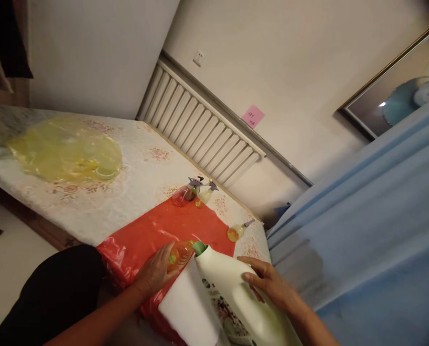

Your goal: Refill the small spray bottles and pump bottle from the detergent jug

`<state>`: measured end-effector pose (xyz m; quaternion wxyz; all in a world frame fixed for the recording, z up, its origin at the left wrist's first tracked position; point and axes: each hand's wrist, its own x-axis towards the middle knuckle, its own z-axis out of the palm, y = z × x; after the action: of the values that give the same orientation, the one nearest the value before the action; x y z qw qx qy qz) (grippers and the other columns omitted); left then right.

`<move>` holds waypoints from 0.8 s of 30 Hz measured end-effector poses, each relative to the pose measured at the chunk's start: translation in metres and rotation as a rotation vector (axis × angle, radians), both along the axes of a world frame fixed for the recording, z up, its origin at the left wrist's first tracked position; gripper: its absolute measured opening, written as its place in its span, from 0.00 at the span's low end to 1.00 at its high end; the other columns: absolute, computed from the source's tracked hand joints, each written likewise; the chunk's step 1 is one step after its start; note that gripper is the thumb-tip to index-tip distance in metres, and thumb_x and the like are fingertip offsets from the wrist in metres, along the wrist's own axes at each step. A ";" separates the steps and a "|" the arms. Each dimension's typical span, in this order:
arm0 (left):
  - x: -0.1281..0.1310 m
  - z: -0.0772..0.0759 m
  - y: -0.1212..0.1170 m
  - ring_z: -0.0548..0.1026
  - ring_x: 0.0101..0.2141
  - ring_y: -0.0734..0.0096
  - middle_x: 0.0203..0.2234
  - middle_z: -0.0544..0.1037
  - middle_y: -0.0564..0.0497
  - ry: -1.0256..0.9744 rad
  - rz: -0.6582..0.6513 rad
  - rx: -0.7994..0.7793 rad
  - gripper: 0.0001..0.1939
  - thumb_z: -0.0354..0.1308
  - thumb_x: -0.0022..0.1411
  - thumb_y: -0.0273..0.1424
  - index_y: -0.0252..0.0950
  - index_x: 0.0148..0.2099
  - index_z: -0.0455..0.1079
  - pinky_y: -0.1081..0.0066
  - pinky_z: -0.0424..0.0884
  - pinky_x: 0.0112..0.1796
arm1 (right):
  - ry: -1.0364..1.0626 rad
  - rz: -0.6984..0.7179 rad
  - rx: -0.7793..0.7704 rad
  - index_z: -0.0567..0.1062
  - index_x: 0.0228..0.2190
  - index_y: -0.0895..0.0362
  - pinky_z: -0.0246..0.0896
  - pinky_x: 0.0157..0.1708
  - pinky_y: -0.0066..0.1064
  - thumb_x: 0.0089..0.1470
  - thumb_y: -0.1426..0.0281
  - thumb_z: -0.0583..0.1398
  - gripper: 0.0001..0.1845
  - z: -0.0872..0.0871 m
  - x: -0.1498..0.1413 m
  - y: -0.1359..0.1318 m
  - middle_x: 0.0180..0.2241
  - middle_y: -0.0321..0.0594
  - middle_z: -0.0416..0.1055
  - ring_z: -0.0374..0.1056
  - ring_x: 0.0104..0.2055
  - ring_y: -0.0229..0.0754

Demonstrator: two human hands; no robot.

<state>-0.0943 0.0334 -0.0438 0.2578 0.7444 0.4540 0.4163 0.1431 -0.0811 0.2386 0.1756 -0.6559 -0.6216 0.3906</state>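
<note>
My left hand is closed around a small clear plastic bottle that looks orange over the red sheet. Its neck points toward the mouth of a large pale green jug. That jug has a green spout in its opening and a printed label on its side. Close to the bottle's mouth, the spout seems to be almost touching it; whether liquid flows I cannot tell. My right hand grips the jug at its handle, fingers over the upper side. A white block lies between bottle and jug.
A red plastic sheet covers part of the flowered tablecloth. Spray bottles stand beyond it: a reddish one, a pale one and a yellow one. A yellow plastic bag lies left. A blue curtain hangs right.
</note>
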 end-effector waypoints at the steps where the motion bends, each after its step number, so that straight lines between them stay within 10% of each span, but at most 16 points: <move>1: 0.000 0.000 0.000 0.69 0.59 0.52 0.58 0.71 0.37 0.005 0.003 0.011 0.37 0.60 0.56 0.36 0.34 0.65 0.53 0.56 0.67 0.57 | -0.005 0.004 -0.001 0.74 0.51 0.57 0.50 0.16 0.23 0.55 0.54 0.60 0.27 0.001 -0.001 0.001 0.23 0.32 0.65 0.55 0.18 0.31; 24: -0.001 -0.001 0.001 0.69 0.58 0.50 0.58 0.71 0.35 0.011 -0.024 -0.002 0.38 0.61 0.56 0.37 0.35 0.65 0.52 0.53 0.67 0.57 | -0.098 0.073 -0.040 0.74 0.51 0.58 0.52 0.16 0.22 0.57 0.55 0.60 0.26 0.018 -0.003 0.010 0.23 0.31 0.63 0.56 0.18 0.30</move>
<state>-0.0952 0.0346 -0.0451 0.2610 0.7518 0.4467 0.4087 0.1400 -0.0713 0.2565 0.1176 -0.6546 -0.6449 0.3766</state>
